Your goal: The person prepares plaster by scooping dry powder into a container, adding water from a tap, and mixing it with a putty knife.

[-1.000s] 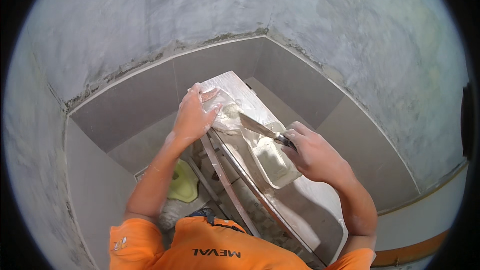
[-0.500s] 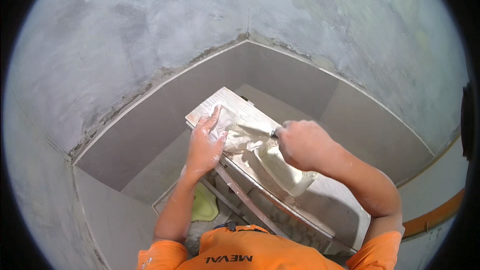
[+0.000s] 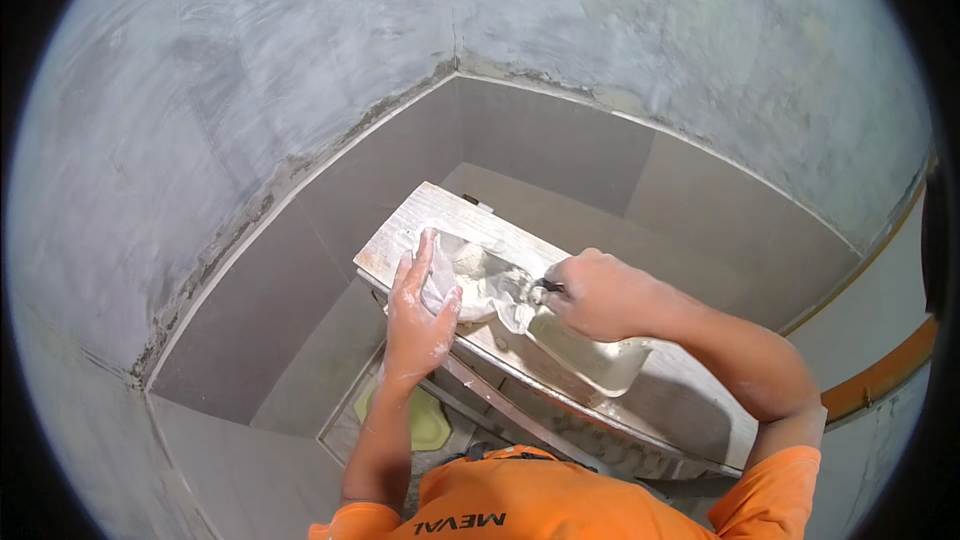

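Note:
A plastic bag (image 3: 438,278) of whitish powder (image 3: 472,262) lies on a pale wooden plank, its mouth spread. My left hand (image 3: 418,325), dusted white, holds the bag's left rim between thumb and fingers. In my right hand (image 3: 605,295) is a trowel (image 3: 546,285), gripped by its dark handle. The blade points left into the bag's mouth and is mostly hidden by powder and plastic. Just below my right hand, a long off-white tub (image 3: 605,370) sits against the bag, its inside partly covered by hand and forearm.
The plank (image 3: 415,215) is the top of a narrow bench crossing diagonally in front of me. Grey tiles (image 3: 545,135) line the lower walls of the corner, under rough plaster (image 3: 300,50). A yellow-green object (image 3: 415,420) lies on the floor below my left forearm.
The trowel blade, seen above the bag before, is now down in its mouth. The bag gapes wider, showing more powder. The whole view has shifted slightly.

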The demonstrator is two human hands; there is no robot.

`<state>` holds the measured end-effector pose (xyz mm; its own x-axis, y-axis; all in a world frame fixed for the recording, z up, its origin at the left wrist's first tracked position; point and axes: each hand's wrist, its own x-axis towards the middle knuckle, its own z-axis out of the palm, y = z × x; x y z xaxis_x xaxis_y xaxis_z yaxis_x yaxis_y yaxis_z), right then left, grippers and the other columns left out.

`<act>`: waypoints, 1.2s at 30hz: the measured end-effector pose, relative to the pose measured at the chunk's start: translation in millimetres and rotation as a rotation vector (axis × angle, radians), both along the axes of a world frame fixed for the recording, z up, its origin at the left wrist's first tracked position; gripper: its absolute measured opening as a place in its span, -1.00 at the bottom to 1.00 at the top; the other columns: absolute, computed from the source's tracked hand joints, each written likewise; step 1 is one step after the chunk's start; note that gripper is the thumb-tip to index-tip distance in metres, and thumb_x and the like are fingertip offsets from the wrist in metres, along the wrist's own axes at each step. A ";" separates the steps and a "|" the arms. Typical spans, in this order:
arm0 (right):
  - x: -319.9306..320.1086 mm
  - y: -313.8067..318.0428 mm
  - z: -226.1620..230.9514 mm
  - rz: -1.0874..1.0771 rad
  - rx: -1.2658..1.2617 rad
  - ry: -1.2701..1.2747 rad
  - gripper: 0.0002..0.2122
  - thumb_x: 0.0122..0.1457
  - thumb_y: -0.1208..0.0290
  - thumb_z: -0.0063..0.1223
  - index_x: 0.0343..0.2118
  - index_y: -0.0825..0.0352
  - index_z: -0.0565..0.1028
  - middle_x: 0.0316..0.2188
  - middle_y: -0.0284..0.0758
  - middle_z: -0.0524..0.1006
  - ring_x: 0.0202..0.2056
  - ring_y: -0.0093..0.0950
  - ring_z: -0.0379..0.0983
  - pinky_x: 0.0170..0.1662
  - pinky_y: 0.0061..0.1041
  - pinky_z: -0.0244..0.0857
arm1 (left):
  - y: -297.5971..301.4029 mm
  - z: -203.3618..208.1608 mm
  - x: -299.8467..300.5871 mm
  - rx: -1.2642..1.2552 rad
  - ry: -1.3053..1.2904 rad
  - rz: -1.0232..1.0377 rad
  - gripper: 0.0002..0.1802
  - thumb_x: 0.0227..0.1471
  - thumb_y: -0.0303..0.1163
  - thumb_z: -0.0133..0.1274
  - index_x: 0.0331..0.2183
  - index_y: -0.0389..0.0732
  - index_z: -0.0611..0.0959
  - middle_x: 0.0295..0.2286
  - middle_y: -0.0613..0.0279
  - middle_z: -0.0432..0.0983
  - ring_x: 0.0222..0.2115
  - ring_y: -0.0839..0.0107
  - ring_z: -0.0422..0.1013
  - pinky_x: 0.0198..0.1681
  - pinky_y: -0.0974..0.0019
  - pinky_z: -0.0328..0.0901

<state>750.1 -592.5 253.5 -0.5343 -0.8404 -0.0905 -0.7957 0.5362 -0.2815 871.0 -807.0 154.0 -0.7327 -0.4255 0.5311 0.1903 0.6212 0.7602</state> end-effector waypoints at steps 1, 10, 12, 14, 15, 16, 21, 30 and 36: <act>-7.4 5.3 -2.9 0.025 -0.012 -0.050 -0.71 0.26 0.32 -0.02 -0.23 0.50 0.58 -0.44 0.06 0.59 -0.36 0.06 0.57 -0.14 -0.04 0.42 | -2.1 -4.8 0.5 -0.060 0.003 -0.005 -0.14 -0.04 -0.57 0.17 0.32 -0.30 0.31 0.19 -0.19 0.36 0.22 0.09 0.30 0.32 0.15 0.12; -14.8 -21.8 1.7 -0.224 0.154 -0.495 -0.64 0.31 0.28 -0.09 -0.33 0.55 0.59 -0.69 -0.27 0.47 -0.64 -0.44 0.44 -0.48 -0.35 0.40 | -14.6 -34.4 -18.5 -0.024 -0.130 0.129 -0.04 0.03 -0.40 0.25 0.37 -0.30 0.16 0.19 -0.26 0.29 0.24 0.01 0.24 0.33 0.10 0.08; -11.2 -28.2 -5.0 -0.245 0.119 -0.498 -0.63 0.30 0.28 -0.10 -0.41 0.55 0.56 -0.71 -0.28 0.46 -0.65 -0.44 0.44 -0.48 -0.35 0.40 | -15.8 -37.6 -25.7 0.043 -0.099 0.087 -0.02 0.04 -0.41 0.24 0.38 -0.31 0.12 0.25 -0.32 0.20 0.30 -0.07 0.14 0.35 0.10 0.05; -10.6 -34.0 -12.8 -0.264 0.087 -0.497 -0.62 0.30 0.28 -0.11 -0.48 0.54 0.53 -0.72 -0.29 0.45 -0.66 -0.44 0.44 -0.49 -0.36 0.39 | -18.2 -37.2 -29.5 0.113 -0.066 0.047 0.00 0.05 -0.42 0.23 0.39 -0.31 0.07 0.30 -0.37 0.10 0.35 -0.14 0.05 0.38 0.10 0.02; -11.3 -36.2 -16.5 -0.256 0.090 -0.499 -0.58 0.27 0.24 -0.13 -0.56 0.54 0.51 -0.69 -0.19 0.48 -0.61 -0.34 0.49 -0.45 -0.29 0.39 | -19.4 -35.5 -29.2 0.111 -0.065 0.044 0.00 0.05 -0.44 0.21 0.38 -0.35 0.05 0.30 -0.38 0.11 0.35 -0.14 0.05 0.38 0.11 0.01; -11.3 -37.3 -19.0 -0.247 0.093 -0.500 -0.53 0.24 0.20 -0.15 -0.64 0.54 0.49 -0.66 -0.09 0.52 -0.57 -0.24 0.53 -0.41 -0.22 0.40 | -19.9 -34.4 -29.4 0.109 -0.064 0.042 0.00 0.05 -0.46 0.20 0.38 -0.38 0.03 0.30 -0.39 0.11 0.35 -0.13 0.06 0.39 0.13 0.00; -12.4 -35.9 -19.1 -0.256 0.100 -0.513 -0.62 0.30 0.28 -0.11 -0.58 0.47 0.46 -0.78 -0.33 0.37 -0.71 -0.47 0.41 -0.54 -0.37 0.31 | -19.4 -34.9 -31.8 0.145 -0.029 0.026 -0.01 0.05 -0.50 0.16 0.37 -0.43 0.01 0.26 -0.42 0.17 0.32 -0.11 0.14 0.38 0.14 0.01; -19.0 -27.1 -35.6 -0.278 -0.094 -0.558 -0.50 0.37 0.11 0.00 -0.54 0.52 0.53 -0.74 -0.23 0.40 -0.66 -0.39 0.44 -0.49 -0.29 0.33 | -21.5 -34.6 -48.2 0.255 -0.010 -0.099 0.00 -0.06 -0.62 0.05 0.37 -0.48 -0.01 0.30 -0.38 0.09 0.35 -0.04 0.06 0.41 0.21 -0.07; -27.2 -20.9 -51.3 -0.215 -0.100 -0.550 -0.50 0.40 0.05 -0.02 -0.53 0.41 0.52 -0.72 -0.35 0.39 -0.67 -0.53 0.32 -0.52 -0.38 0.25 | -31.9 -36.0 -57.8 0.470 0.051 -0.201 -0.03 -0.09 -0.73 -0.08 0.37 -0.48 0.01 0.36 -0.25 -0.01 0.39 0.08 -0.04 0.43 0.25 -0.16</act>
